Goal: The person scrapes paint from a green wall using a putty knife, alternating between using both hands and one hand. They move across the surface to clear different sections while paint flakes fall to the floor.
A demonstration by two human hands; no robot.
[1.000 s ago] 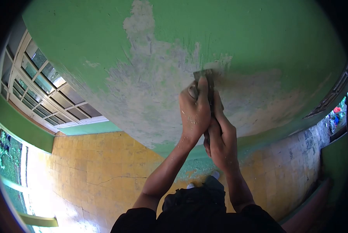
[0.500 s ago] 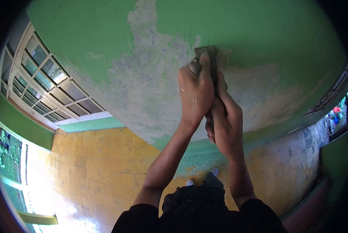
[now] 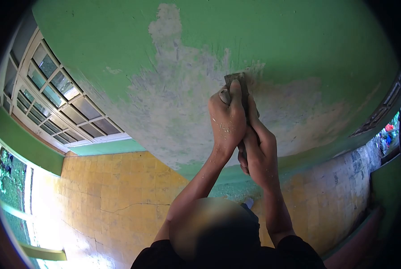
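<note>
Both my hands are on a scraper (image 3: pixel 237 79), whose flat, dull grey blade is against the wall (image 3: pixel 299 36). My left hand (image 3: pixel 227 117) is closed round its upper part, the thumb lying along the blade, with pale flakes stuck to the back of the hand. Behind and below it, my right hand (image 3: pixel 262 154) is wrapped round the lower handle. Most of that handle is hidden by the fingers. Green paint covers the upper wall, while a large whitish-grey scraped patch (image 3: pixel 173 107) spreads left and right of the blade.
White-framed window panes (image 3: pixel 59 89) stand at left. Below the wall lies a yellow tiled floor (image 3: pixel 120 188) with cracks and pale debris near the wall's foot. A low wall (image 3: pixel 357 242) runs along the lower right. A blurred patch covers part of my body.
My hands and the scraper have moved down the wall a little, towards me. Pale scratched streaks now show just above and right of the blade. My grip looks the same.
</note>
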